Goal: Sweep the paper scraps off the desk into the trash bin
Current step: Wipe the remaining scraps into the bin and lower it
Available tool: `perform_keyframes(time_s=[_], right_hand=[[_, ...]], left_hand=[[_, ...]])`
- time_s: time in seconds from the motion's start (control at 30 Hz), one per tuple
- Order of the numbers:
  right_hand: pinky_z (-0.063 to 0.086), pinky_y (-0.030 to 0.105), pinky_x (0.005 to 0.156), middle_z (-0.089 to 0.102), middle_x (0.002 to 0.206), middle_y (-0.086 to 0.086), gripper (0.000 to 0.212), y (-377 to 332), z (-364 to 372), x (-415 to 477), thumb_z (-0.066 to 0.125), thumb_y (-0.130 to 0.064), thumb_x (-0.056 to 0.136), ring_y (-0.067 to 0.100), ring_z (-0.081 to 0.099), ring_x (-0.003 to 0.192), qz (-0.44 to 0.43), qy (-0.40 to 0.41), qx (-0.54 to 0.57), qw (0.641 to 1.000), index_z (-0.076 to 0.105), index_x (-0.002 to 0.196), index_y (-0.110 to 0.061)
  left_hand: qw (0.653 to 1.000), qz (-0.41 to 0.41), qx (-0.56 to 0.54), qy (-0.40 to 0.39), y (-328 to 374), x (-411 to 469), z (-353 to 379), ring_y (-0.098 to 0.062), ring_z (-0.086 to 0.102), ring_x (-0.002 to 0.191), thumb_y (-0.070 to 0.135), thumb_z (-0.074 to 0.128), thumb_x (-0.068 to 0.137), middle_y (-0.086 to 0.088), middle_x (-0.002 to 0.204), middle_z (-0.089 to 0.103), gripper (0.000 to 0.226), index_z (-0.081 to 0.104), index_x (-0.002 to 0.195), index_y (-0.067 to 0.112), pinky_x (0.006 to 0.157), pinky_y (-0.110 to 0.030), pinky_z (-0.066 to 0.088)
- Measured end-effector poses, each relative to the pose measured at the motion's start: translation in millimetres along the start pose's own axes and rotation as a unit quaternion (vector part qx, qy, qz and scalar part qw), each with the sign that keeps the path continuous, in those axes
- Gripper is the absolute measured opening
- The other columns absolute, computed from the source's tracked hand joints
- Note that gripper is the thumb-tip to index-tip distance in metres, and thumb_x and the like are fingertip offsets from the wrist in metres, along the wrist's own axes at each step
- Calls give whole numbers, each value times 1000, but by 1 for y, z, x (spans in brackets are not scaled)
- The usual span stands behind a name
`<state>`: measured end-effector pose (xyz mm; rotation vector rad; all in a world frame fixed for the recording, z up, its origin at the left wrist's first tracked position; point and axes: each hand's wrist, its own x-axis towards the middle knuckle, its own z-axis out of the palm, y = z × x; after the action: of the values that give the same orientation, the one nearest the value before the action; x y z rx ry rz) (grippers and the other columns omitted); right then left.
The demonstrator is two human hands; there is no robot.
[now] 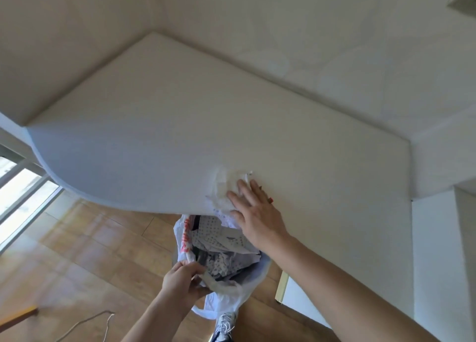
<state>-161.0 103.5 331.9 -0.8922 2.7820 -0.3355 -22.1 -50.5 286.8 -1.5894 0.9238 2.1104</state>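
Now right hand [253, 213] flat, fingers spread, on paper scraps [222, 187] at desk [154, 135] edge; left hand [181, 280] pinching trash bag [231, 290] rim.

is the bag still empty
No, the bag held open by the left hand already has paper scraps inside.

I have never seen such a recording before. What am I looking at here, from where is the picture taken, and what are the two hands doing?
There is no machine here: a person wears a wide-angle camera on the head, so you look forward and down at their own arms. The big pale surface is a white desk with a curved front edge. The right hand lies flat on it, open, pushing a small heap of white paper scraps toward that edge. Just below the edge is a bin lined with a white plastic bag, already holding printed paper pieces. The left hand grips the bag's rim, holding it open under the edge. Below are a wooden floor and one shoe.
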Motion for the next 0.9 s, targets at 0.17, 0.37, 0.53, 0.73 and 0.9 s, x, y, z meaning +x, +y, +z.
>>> perform_keyframes(time_s=[0.17, 0.37, 0.53, 0.73, 0.9], right_hand=[[27, 44, 111, 39, 153, 9, 42, -28, 37, -40, 60, -21, 92, 32, 33, 142, -81, 56, -44, 994, 53, 134, -19], [26, 51, 117, 18, 162, 1, 48, -53, 75, -76, 39, -32, 99, 22, 16, 149, -52, -96, 73, 991, 35, 147, -29], [30, 46, 114, -3, 161, -20, 58, -65, 65, -83, 32, -59, 96, 8, 11, 148, 56, -176, 206, 961, 13, 149, -47], [44, 33, 97, 37, 153, -7, 49, -54, 64, -77, 39, -43, 99, 19, 47, 130, 132, -216, 179, 951, 33, 146, -31], [40, 28, 101, 47, 145, -8, 44, -47, 75, -82, 44, -40, 98, 15, 46, 130, 159, -236, 266, 921, 43, 141, -29]], left_hand=[[1000, 10, 4, -19, -1, -12, -16, -32, 50, 59, -18, 51, 78, -18, 75, 50, 24, 49, 85, 5, 61, -60, 56], [999, 25, 1, -36, 0, -20, -45, -32, 51, 63, -18, 52, 77, -18, 75, 51, 26, 52, 88, 6, 60, -58, 56], [999, 34, 8, -28, 2, -22, -63, -29, 53, 51, -18, 50, 77, -17, 67, 53, 26, 52, 90, 5, 55, -54, 56], [998, 37, 22, -49, 1, -23, -72, -30, 48, 59, -19, 50, 75, -17, 70, 52, 28, 53, 87, 5, 67, -66, 54], [995, 43, 65, -63, 2, -19, -77, -33, 49, 65, -21, 48, 70, -19, 75, 57, 29, 59, 91, -3, 69, -68, 53]])
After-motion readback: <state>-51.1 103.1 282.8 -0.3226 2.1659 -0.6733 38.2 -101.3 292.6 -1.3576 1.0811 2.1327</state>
